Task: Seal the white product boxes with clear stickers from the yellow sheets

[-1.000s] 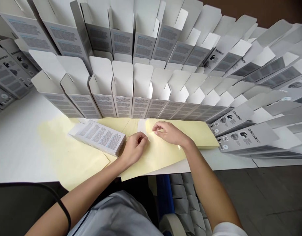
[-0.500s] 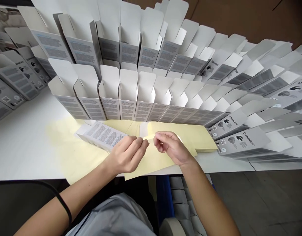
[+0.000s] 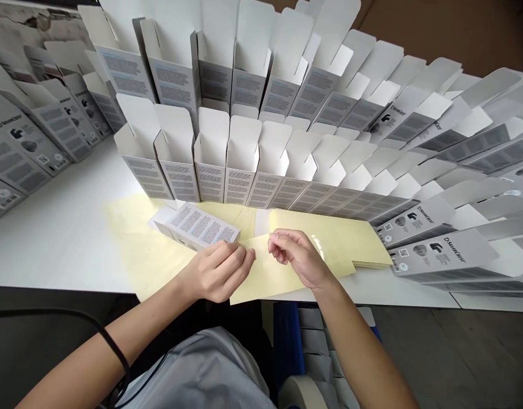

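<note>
My left hand is closed, its fingertips pressed together over a pale yellow sheet. Facing it across a small gap, my right hand is closed in a pinch as well. Whatever either hand holds is too small or too clear to make out. Just behind my left hand a white printed carton lies on its side, its flaps at the left end. A stack of yellow sheets lies beyond my right hand, and a shiny streak shows beside that hand.
Rows of upright cartons with raised flaps stand along the back of the white table. More cartons stand at the left and others at the right. A blue crate with cartons is below the table edge. A black cable crosses my left forearm.
The camera has turned slightly, so the table and cartons sit further right in the view. Both hands keep nearly the same closed pose, close to each other.
</note>
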Motion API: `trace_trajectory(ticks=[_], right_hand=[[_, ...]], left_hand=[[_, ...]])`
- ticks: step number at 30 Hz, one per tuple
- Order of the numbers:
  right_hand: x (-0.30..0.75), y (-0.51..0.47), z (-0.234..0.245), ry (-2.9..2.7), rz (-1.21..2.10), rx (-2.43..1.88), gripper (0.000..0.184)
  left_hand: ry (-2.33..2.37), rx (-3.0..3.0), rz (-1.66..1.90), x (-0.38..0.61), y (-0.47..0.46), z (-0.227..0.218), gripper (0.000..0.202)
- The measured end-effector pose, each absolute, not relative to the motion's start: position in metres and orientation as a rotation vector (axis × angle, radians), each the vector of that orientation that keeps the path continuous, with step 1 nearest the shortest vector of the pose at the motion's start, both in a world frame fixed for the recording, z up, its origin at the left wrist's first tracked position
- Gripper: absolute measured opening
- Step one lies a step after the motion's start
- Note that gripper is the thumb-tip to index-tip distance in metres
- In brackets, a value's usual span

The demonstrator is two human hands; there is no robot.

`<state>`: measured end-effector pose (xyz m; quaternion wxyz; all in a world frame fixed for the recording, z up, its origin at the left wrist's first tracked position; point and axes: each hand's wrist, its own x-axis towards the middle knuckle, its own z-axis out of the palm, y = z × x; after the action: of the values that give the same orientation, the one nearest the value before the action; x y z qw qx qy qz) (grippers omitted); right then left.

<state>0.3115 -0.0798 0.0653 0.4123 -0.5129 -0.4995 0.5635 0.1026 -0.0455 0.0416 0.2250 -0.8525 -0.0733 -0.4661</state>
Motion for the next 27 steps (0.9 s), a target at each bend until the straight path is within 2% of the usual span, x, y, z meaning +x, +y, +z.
trace_trajectory(ticks=[6,12,16,20,22,27], right_hand=[[0.3,-0.081,0.057,-1.153,1.633,-1.171,0.031],[0.302,-0.079,0.057,-1.17,1.604,-1.189,0.021],[0.302,-0.076,0.052,-1.103,1.502,-1.201,0.021],[0.283,-0.073,0.035,-0.857,1.447,-1.101,0.019],[0.269,-0.073,0.025,-0.769,1.458,-1.05,0.019],[0.243,-0.072,0.008,-0.605,1.45,-0.983,0.019]], left_hand=[[-0.188,-2.347,-1.312,0.101,-0.045,0.042,0.013],[-0.203,-2.404,-1.283,0.096,-0.045,0.027,0.015],[-0.571,-2.367,-1.359,0.089,-0.046,0.012,0.032],[-1.023,-2.35,-1.184,0.089,-0.045,-0.001,0.05],[-1.079,-2.386,-1.128,0.091,-0.044,-0.007,0.055],[-1.079,-2.364,-1.105,0.093,-0.044,-0.016,0.054]])
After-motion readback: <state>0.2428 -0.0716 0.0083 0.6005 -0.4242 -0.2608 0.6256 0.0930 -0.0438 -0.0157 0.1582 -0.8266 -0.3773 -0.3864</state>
